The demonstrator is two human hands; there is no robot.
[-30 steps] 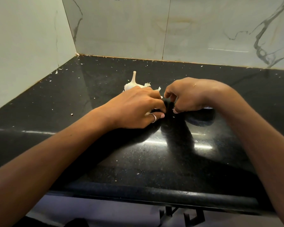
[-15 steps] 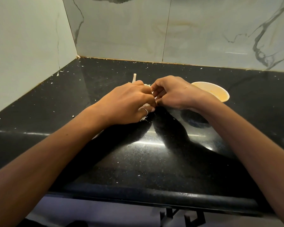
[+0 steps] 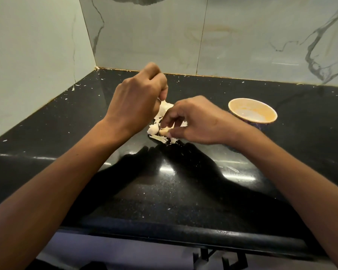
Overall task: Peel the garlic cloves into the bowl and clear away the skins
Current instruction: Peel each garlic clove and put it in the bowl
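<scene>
Head cam shows two hands over the black counter [image 3: 183, 191]: the left hand [image 3: 137, 102] is raised with fingers curled, pinching one long strip of skin [image 3: 164, 109], and the right hand [image 3: 199, 121] pinches one yellowish clove [image 3: 163, 131] just above the counter. A second, white clove [image 3: 152, 130] sits right beside it among a few loose skin scraps [image 3: 160, 138], and the one bowl [image 3: 252, 114] stands off to the right, well apart.
</scene>
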